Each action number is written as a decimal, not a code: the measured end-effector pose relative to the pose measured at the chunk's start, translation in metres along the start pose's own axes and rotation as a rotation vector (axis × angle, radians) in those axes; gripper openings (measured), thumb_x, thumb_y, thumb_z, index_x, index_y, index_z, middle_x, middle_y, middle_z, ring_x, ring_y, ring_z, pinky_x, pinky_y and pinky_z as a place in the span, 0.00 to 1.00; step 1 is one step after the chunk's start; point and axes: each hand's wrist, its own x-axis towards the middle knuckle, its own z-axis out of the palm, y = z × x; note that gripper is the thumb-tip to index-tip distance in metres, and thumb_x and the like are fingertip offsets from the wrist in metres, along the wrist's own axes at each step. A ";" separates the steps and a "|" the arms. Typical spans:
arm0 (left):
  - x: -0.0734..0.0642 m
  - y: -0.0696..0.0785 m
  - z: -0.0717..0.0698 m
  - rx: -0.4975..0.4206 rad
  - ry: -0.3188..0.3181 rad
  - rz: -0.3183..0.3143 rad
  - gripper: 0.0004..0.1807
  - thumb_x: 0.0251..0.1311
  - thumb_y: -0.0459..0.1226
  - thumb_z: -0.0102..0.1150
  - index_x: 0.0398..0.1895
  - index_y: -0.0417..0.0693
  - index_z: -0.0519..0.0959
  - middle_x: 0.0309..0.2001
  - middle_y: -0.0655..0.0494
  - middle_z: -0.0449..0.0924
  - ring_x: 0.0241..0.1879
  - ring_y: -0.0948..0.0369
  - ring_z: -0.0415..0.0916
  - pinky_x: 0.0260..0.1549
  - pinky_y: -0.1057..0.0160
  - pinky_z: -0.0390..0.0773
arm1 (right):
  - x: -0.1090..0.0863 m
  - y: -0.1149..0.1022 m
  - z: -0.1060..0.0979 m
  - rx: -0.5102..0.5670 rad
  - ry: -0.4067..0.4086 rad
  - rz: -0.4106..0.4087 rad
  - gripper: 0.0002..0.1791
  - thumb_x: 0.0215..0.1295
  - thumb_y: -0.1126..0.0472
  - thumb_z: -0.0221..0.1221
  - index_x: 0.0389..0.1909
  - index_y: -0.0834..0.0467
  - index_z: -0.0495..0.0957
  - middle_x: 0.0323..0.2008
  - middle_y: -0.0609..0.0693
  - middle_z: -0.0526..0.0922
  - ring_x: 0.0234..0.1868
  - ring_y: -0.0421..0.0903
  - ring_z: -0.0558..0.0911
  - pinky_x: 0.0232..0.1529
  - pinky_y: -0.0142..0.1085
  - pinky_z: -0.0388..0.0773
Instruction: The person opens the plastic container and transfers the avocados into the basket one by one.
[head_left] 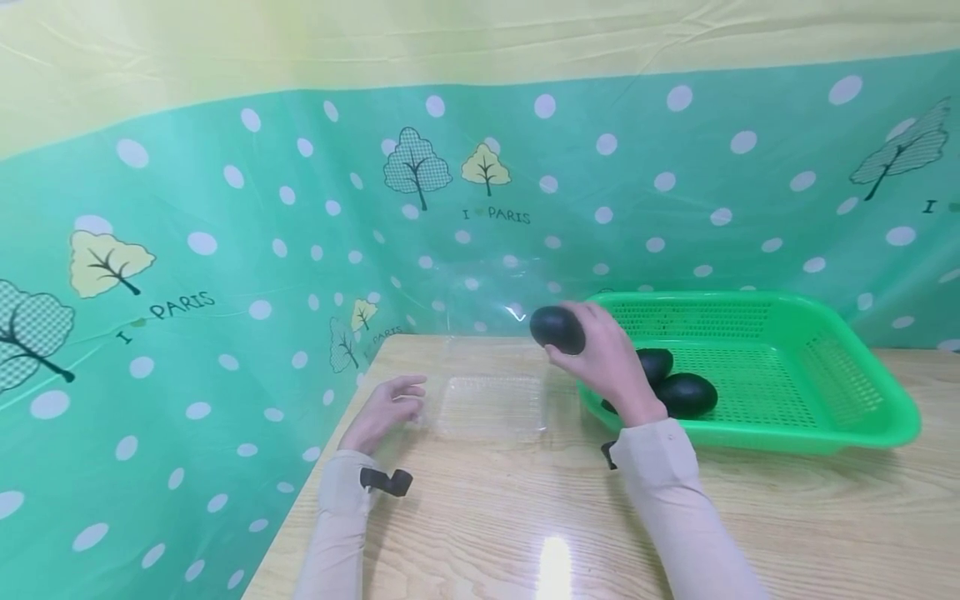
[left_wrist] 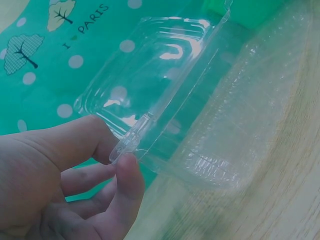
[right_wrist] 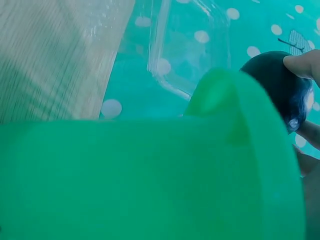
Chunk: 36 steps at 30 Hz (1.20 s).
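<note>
Raised beside the basket's left end, my right hand (head_left: 606,354) grips a dark, smooth, egg-shaped avocado (head_left: 557,329) between thumb and fingers. My left hand (head_left: 385,410) is at the left side of a clear plastic clamshell container (head_left: 491,410). In the left wrist view its thumb and index finger pinch the container's rim (left_wrist: 131,137) near the corner. The container's lid (left_wrist: 170,55) stands raised at the back, and its base rests on the table. More dark avocados (head_left: 686,395) lie in the green basket (head_left: 787,437), partly hidden by my right hand and wrist.
The perforated basket stands on the right of the wooden table (head_left: 465,517), its raised rim close under my right arm. A green dotted curtain (head_left: 600,217) hangs behind the table and along its left side.
</note>
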 end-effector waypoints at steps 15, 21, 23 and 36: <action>-0.001 -0.001 -0.001 0.007 -0.011 0.008 0.33 0.58 0.30 0.56 0.70 0.42 0.67 0.62 0.36 0.72 0.44 0.50 0.79 0.45 0.61 0.80 | -0.005 0.014 -0.013 0.046 -0.002 0.106 0.36 0.59 0.50 0.67 0.67 0.57 0.69 0.63 0.58 0.73 0.64 0.59 0.72 0.59 0.59 0.73; -0.001 0.001 0.001 0.005 -0.007 0.007 0.33 0.57 0.30 0.56 0.70 0.43 0.67 0.62 0.37 0.72 0.44 0.49 0.79 0.44 0.60 0.80 | -0.007 0.021 -0.019 0.052 -0.009 0.143 0.36 0.61 0.47 0.65 0.68 0.56 0.68 0.64 0.59 0.72 0.64 0.62 0.70 0.59 0.62 0.72; -0.001 0.001 0.001 0.005 -0.007 0.008 0.33 0.57 0.30 0.56 0.70 0.44 0.67 0.62 0.37 0.72 0.44 0.49 0.79 0.45 0.58 0.81 | -0.008 0.024 -0.021 0.054 -0.017 0.157 0.37 0.61 0.46 0.65 0.68 0.56 0.67 0.65 0.60 0.71 0.65 0.62 0.70 0.59 0.63 0.71; -0.001 0.000 0.000 0.003 -0.008 0.001 0.33 0.58 0.30 0.57 0.70 0.44 0.67 0.62 0.37 0.72 0.43 0.49 0.79 0.45 0.57 0.81 | -0.014 0.034 -0.027 0.071 -0.033 0.239 0.40 0.63 0.40 0.62 0.70 0.59 0.65 0.67 0.63 0.69 0.63 0.63 0.70 0.58 0.62 0.72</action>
